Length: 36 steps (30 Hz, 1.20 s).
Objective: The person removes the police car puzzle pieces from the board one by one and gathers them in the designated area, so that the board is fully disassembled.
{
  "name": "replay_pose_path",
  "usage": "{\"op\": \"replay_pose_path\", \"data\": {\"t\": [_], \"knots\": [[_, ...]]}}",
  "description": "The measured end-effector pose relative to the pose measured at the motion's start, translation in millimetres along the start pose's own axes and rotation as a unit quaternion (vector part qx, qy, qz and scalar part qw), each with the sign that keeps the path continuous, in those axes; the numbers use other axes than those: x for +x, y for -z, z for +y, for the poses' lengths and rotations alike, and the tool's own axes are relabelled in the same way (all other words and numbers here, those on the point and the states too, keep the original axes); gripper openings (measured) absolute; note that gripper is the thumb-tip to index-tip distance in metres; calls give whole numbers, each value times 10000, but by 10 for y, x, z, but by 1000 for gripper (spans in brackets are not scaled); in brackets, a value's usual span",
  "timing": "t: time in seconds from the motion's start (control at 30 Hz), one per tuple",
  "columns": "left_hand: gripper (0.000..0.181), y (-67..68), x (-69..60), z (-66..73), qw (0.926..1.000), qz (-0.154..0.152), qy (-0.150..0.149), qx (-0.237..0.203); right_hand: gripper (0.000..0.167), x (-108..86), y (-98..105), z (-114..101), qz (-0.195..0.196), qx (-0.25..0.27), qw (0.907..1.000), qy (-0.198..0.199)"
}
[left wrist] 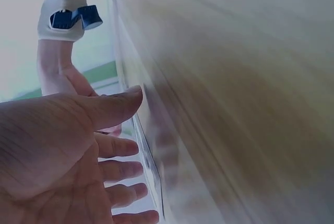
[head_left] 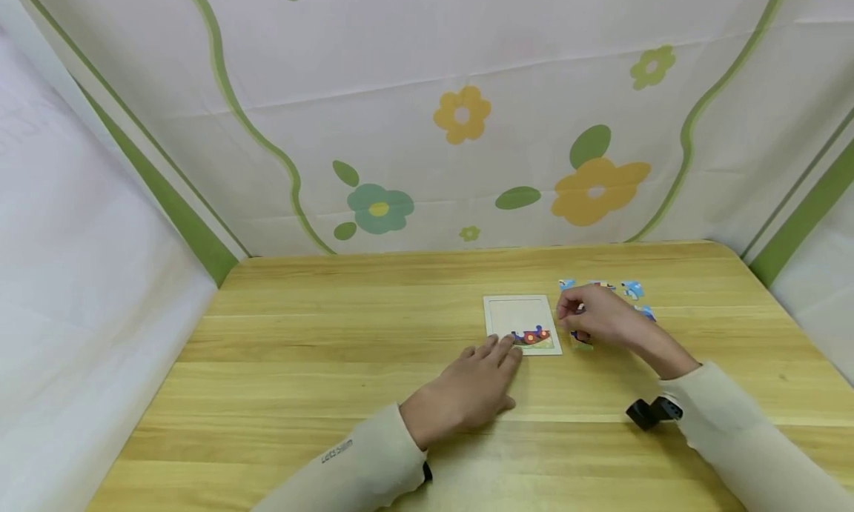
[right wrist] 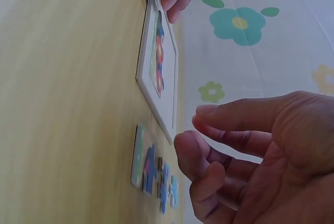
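Observation:
A white square puzzle board (head_left: 517, 316) lies on the table, with a few coloured pieces (head_left: 531, 337) set along its lower right part. My left hand (head_left: 477, 386) rests its outstretched fingertips on the board's lower left edge. Just right of the board, my right hand (head_left: 603, 316) hovers over a group of loose pieces. Its fingers are loosely curled, with thumb and index tips close together, and no piece shows between them in the right wrist view. A loose puzzle piece (right wrist: 143, 158) lies below those fingers, beside the board. The right hand hides part of the group.
More loose blue pieces (head_left: 631, 289) lie beyond the right hand, near the back right of the wooden table (head_left: 320, 349). A white cloth with printed flowers (head_left: 460, 115) hangs behind the table. Dark devices are worn at both wrists.

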State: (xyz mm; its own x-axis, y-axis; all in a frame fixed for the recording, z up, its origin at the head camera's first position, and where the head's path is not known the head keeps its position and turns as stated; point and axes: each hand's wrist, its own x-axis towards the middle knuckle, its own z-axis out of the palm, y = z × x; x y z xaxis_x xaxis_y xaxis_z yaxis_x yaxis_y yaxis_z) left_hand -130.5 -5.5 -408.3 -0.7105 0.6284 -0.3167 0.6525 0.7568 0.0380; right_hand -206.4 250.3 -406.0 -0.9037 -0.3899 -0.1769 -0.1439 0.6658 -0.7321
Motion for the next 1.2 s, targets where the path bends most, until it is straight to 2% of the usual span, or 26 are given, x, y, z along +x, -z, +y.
{"op": "replay_pose_path", "data": {"t": [0.2, 0.53, 1.2], "knots": [[73, -18, -89, -115, 10000, -10, 34, -91, 6, 73, -101, -102, 2, 30, 9999, 171], [70, -17, -114, -144, 9999, 43, -74, -95, 9, 218, -257, -182, -281, 126, 9990, 336], [68, -38, -101, -162, 9998, 133, -100, -60, 18, 272, -339, -227, -463, -56, 9989, 77]]}}
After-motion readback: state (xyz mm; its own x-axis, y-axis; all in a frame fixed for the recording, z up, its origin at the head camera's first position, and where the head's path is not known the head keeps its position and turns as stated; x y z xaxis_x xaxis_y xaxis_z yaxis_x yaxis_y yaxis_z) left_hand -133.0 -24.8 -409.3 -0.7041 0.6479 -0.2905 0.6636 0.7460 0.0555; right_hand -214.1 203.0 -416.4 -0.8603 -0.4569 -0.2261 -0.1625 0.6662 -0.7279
